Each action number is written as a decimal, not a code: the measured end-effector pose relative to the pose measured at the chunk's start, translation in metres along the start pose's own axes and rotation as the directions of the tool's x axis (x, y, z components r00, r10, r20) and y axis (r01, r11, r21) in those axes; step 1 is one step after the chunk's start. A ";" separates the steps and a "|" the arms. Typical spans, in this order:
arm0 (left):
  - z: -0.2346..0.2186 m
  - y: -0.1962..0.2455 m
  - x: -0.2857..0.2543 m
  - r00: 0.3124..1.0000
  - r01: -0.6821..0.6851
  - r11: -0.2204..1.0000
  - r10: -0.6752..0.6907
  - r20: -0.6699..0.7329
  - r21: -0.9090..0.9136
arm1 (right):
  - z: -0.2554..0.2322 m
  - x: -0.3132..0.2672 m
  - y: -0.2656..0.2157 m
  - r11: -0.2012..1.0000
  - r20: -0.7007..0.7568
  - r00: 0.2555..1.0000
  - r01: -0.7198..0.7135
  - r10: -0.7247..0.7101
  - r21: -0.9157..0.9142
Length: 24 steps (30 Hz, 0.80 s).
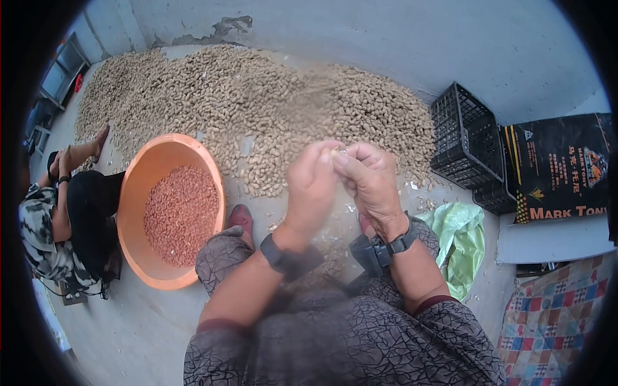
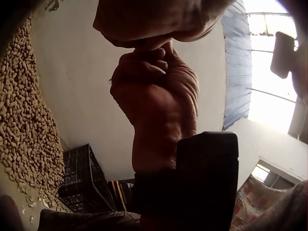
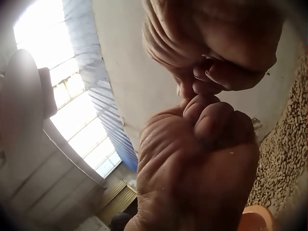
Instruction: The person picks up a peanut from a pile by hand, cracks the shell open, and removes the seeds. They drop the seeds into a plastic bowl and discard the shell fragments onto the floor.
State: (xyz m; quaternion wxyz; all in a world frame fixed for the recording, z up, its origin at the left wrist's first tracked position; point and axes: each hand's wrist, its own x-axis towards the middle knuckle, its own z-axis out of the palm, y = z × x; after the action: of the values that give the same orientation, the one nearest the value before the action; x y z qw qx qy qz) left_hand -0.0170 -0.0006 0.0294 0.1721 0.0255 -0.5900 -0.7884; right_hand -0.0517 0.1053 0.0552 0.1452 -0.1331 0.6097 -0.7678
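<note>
In the head view, my left hand (image 1: 312,186) and right hand (image 1: 370,183) meet fingertip to fingertip over the peanut heap's near side. Both have curled fingers that pinch a small pale peanut (image 1: 338,149), mostly hidden by thumbs and fingers. The left hand is blurred. In the left wrist view, my right hand (image 2: 161,103) rises from below to meet the left one at the top. The right wrist view has my left hand (image 3: 202,159) below, its folded fingers touching those of the right. Left of my legs stands an orange basin (image 1: 132,222) holding shelled red peanuts (image 1: 180,215).
A wide heap of unshelled peanuts (image 1: 244,103) lies along the wall. At right are a black plastic crate (image 1: 467,135), a printed black sack (image 1: 560,167) and a crumpled green bag (image 1: 460,244). Another person (image 1: 51,219) sits beyond the basin at left.
</note>
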 end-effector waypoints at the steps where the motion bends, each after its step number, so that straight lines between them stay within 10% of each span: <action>1: 0.003 0.003 -0.001 0.999 0.032 0.997 -0.034 -0.022 -0.067 | 0.001 -0.001 0.001 1.000 0.001 1.000 -0.002 0.002 0.000; 6: -0.006 -0.001 0.004 0.996 0.090 0.989 -0.091 -0.002 -0.118 | 0.010 -0.009 0.000 0.993 0.020 0.994 0.107 -0.108 0.048; 12: -0.012 -0.002 0.007 0.991 -0.123 0.958 0.105 0.082 0.259 | 0.005 -0.004 0.004 0.992 0.083 0.995 0.051 -0.061 0.120; 14: -0.003 0.015 0.004 0.965 0.257 0.867 -0.251 0.071 -0.427 | 0.005 -0.003 0.004 0.983 0.076 0.997 0.005 -0.020 0.185; 19: -0.019 0.000 0.007 0.954 0.299 0.935 -0.299 0.029 -0.191 | 0.001 -0.003 0.003 0.976 0.050 0.998 -0.042 0.033 0.212; 24: -0.029 0.003 0.006 0.933 0.361 0.933 -0.361 -0.007 0.001 | -0.001 -0.007 -0.004 0.954 0.035 0.988 0.153 -0.149 -0.257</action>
State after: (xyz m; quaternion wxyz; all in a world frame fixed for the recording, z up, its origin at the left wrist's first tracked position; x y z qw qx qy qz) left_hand -0.0152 -0.0301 0.0247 0.0263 0.1362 -0.5758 -0.8057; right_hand -0.0456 0.1093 0.0584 0.0720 -0.2029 0.6917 -0.6893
